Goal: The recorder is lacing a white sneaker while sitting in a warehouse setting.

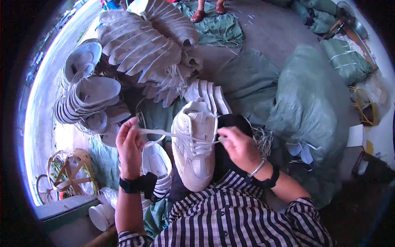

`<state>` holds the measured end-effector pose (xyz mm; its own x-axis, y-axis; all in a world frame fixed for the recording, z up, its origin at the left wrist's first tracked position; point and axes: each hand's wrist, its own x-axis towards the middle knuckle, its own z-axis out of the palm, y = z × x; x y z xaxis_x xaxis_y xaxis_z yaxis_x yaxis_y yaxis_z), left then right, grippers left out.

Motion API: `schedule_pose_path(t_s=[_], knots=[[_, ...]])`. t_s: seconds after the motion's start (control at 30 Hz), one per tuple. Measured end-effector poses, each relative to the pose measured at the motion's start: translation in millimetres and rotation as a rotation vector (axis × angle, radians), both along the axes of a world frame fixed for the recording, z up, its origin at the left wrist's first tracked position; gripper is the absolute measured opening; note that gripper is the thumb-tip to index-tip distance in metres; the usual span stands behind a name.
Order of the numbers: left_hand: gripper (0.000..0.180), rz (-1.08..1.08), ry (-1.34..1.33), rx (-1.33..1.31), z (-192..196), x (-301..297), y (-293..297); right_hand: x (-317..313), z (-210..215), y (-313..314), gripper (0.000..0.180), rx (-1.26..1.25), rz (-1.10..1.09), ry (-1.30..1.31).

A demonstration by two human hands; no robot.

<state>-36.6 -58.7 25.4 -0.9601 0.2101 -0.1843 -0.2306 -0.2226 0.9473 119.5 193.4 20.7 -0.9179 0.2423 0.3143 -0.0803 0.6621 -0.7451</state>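
A white and beige sneaker upper (183, 158) rests on my lap, toe toward me, with laces crossing its lower eyelets. My left hand (129, 144) pinches one end of the flat white shoelace (158, 132), drawn taut to the left across the shoe's opening. On the other side, my right hand (242, 151) is closed with thumb and finger on the lace beside the shoe's right edge. Below my left hand stands a nested stack of similar uppers (155, 162). More uppers (205, 92) lean in a row just beyond the shoe.
A large heap of nested uppers (144, 45) lies far left, with further stacks (96, 90) nearer. Green woven sacks (308, 90) bulge at the right. A bunch of loose laces (263, 140) lies beside my right hand. Another person's feet (198, 15) stand at the back. A woven basket (74, 171) sits left.
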Motion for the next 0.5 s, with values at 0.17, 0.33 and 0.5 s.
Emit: schedule_pose_path(t_s=[0.17,0.33,0.5], knots=[[0.015,0.036,0.077,-0.258,-25,-6,-29,19,-11,34,0.018,-0.274,0.209,-0.394],[0.014,-0.102,0.064,-0.563,-71,27,-37,36,-29,75,0.020,-1.094,0.039,-0.567],[0.018,-0.193,0.239,-0.729,-53,43,-15,43,-68,116,0.028,-0.306,-0.223,-0.526]])
